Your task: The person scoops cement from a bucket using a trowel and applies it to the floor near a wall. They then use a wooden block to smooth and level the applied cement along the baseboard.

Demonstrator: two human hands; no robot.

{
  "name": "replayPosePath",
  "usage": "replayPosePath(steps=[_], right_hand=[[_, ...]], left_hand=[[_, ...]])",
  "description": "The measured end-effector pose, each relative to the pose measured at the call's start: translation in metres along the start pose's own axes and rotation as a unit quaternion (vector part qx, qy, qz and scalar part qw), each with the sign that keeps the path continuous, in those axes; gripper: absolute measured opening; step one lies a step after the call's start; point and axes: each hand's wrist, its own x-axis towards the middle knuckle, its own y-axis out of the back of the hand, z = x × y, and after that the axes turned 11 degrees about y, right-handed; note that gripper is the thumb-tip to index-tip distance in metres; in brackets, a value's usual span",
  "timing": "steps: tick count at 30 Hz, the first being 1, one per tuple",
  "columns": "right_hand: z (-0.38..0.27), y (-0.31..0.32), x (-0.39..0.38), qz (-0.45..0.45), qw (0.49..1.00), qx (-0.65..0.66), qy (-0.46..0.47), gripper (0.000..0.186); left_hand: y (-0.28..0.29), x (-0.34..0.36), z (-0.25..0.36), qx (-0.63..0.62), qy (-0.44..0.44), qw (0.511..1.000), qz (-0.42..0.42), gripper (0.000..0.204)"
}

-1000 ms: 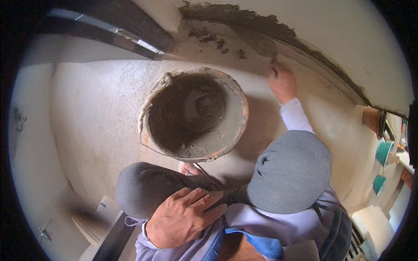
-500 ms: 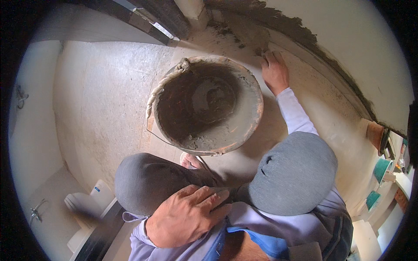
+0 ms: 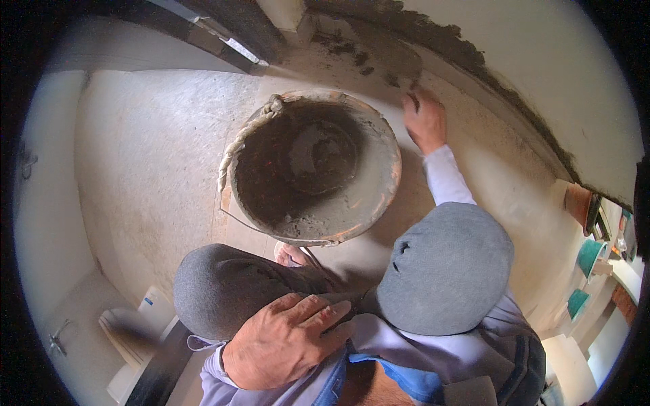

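My left hand [image 3: 288,343] rests on my left thigh, just inside the knee, its fingers lying loosely and holding nothing. Beyond the bucket's right side, my right hand [image 3: 425,122] reaches low over the floor with curled fingers. Motion blurs its fingertips, and what they grip, if anything, cannot be made out. Just past them lies a grey patch of wet mortar [image 3: 396,61] along the foot of the wall. Between my knees and that wall stands a wide mortar-caked bucket [image 3: 376,196], its bottom thinly coated grey. A twisted rope wraps its wire handle [image 3: 247,135], which hangs down over the left rim.
Along the right runs a pale wall [image 3: 555,81] with a rough mortar band at its base. A dark door frame [image 3: 237,27] stands at the far left. Green-and-white containers [image 3: 591,257] and a reddish-brown block [image 3: 580,205] sit at the right. A toilet [image 3: 128,331] is at the lower left.
My right hand shifts slightly and turns beside the mortar, its fingers now blurred. More dark clumps show on the floor near the wall. My left hand stays on my thigh.
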Motion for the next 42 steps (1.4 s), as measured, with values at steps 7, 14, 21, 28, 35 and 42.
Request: replayPosePath(steps=[7, 14, 21, 28, 35, 42], right_hand=[[0.014, -0.007, 0.002, 0.000, 0.998, 0.007, 0.056, 0.027], [-0.011, -0.019, 0.023, -0.016, 0.997, -0.030, 0.065, 0.027], [0.000, -0.003, 0.004, -0.023, 0.998, -0.017, 0.050, 0.027], [-0.019, -0.017, 0.045, -0.047, 0.993, -0.031, 0.102, 0.025], [0.021, 0.037, -0.007, -0.062, 0.995, -0.074, 0.005, 0.027], [0.074, 0.083, -0.010, -0.082, 0.995, -0.051, -0.009, 0.032]], left_hand=[[-0.006, -0.004, -0.001, -0.008, -0.001, 1.000, 0.018, 0.030], [-0.009, -0.014, -0.008, -0.004, 0.011, 1.000, 0.012, 0.034], [0.001, -0.023, -0.013, 0.005, -0.009, 1.000, 0.004, 0.037], [0.001, -0.024, -0.015, 0.004, -0.012, 1.000, 0.020, 0.037], [-0.001, -0.015, -0.016, 0.012, -0.030, 0.999, 0.032, 0.035], [0.004, 0.002, 0.001, 0.038, -0.027, 0.999, 0.013, 0.033]])
